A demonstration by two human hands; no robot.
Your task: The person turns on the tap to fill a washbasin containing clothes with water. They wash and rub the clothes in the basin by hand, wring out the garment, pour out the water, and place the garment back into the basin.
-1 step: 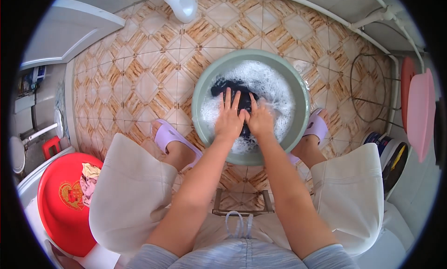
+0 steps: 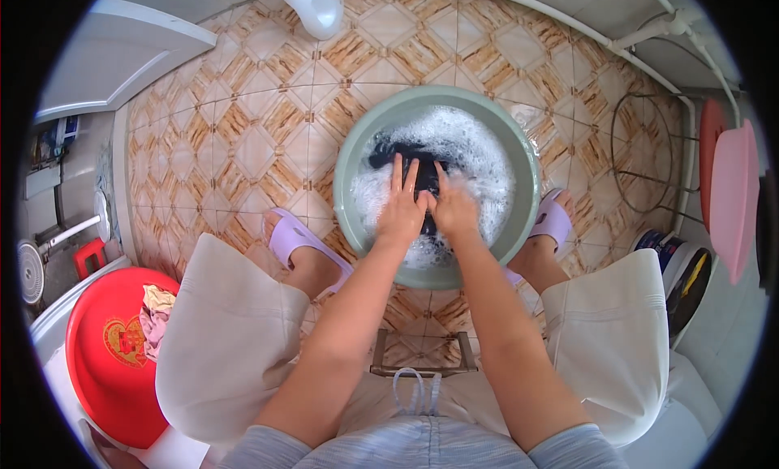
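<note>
A round grey-green basin (image 2: 344, 197) stands on the floor between my feet, holding water and white suds (image 2: 483, 148). In it lies a wet, dark navy cloth (image 2: 427, 178), partly under the foam; its kind of garment cannot be made out. My left hand (image 2: 402, 216) presses palm-down on the cloth with its fingers stretched forward and apart. Beside it, thumbs close together, my right hand (image 2: 454, 211) also rests on the cloth. One right finger points ahead, while the others are partly blurred in the suds.
A red basin (image 2: 89, 380) with pink and cream cloth (image 2: 154, 319) sits at my left. Lilac slippers (image 2: 294, 238) flank the green basin. Pink basins (image 2: 733, 201) and a wire rack (image 2: 621, 152) are at the right. A white object (image 2: 316, 10) stands far ahead.
The dark cloth's far edge sits slightly lower in the suds, with a little more foam around it. My hands have barely moved.
</note>
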